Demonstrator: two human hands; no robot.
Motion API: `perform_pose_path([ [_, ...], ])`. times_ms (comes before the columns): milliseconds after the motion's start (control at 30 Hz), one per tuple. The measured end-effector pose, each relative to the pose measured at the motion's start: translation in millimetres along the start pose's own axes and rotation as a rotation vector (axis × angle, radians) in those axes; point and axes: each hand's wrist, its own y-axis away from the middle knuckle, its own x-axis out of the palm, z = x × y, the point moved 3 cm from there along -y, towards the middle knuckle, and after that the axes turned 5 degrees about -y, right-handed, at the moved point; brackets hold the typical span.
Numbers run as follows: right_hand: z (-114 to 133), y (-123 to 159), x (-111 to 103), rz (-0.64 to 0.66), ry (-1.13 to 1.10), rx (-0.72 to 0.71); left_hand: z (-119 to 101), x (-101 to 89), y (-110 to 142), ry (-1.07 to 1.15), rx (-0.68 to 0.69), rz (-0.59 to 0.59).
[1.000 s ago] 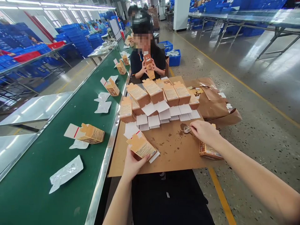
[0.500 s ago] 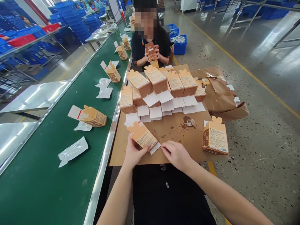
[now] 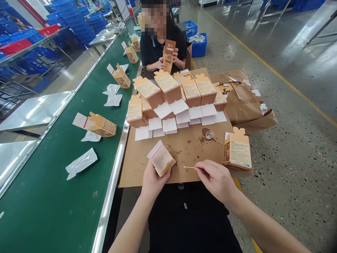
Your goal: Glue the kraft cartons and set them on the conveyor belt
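Observation:
My left hand (image 3: 154,181) grips a small printed carton (image 3: 161,160), tilted so its pale inner flap with a red strip faces up. In my right hand (image 3: 214,177) a thin cotton swab (image 3: 189,167) is pinched, its tip pointing left toward the carton but apart from it. Beyond it, a small clear round dish (image 3: 209,135) sits among wet spots on the cardboard sheet (image 3: 147,177). To the right stands another carton (image 3: 238,151), with its notched top flaps up. Several similar cartons (image 3: 168,84) are stacked at the back, white flaps hanging toward me.
At left runs a green conveyor belt (image 3: 65,211) with a metal edge, carrying open cartons and silvery pouches (image 3: 81,163). Across the stack sits a co-worker (image 3: 160,45) holding a carton. Brown wrapping paper (image 3: 244,102) lies to the right; blue crates (image 3: 198,44) stand behind.
My right hand came from the dish to the carton's lower end with the swab, then drew back right. My left hand has turned the carton so its flap end faces me.

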Motion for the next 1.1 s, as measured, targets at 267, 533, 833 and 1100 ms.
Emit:
perform_pose_path([
  [267,12,10,-3,-0.049,-0.013,0.025,21,5.0,3,0.065,-0.114,-0.101],
  [533,10,8,-19,-0.115,-0.088,0.060,98,-127.4,1,0.192,-0.306,-0.688],
  [833,12,-14,-17,-0.116,-0.150,0.004,140,-180.2,21,0.204,-0.487,-0.824],
  [1100,-5,0,-65,-0.220,-0.001,0.140,95,-174.2,60,-0.062,-0.005,-1.148],
])
